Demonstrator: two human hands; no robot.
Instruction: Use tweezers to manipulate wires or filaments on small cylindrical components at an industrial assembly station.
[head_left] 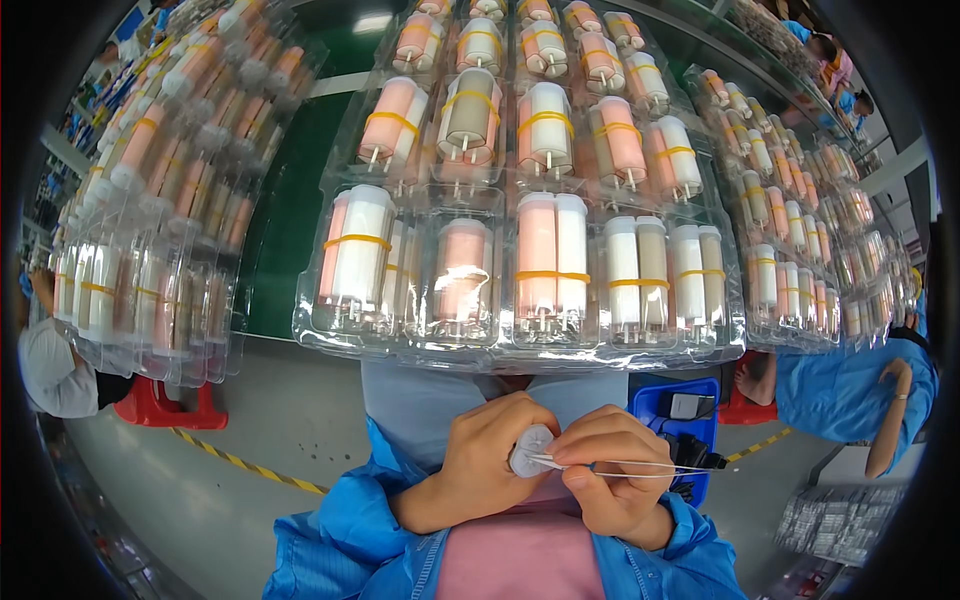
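Over my lap, my left hand (490, 448) is closed round a small cylinder (527, 445), and its round grey end faces my right hand. Most of the cylinder's body is hidden in the fingers. My right hand (622, 470) pinches a slim, pale, two-pronged tool (650, 467) that looks like tweezers. Its tips touch or nearly touch the grey end. Just beyond my hands stands a clear plastic tray (480, 352), its pockets filled with pink, white and grey cylinders, many bundled with yellow rubber bands (552, 277).
More loaded clear trays stand at the left (190, 360) and right (800, 335) on the green tabletop (270, 270). A blue bin (705, 395) with dark items sits by my right hand. Red stools (185, 403) and people in blue (845, 390) and white (58, 370) flank me.
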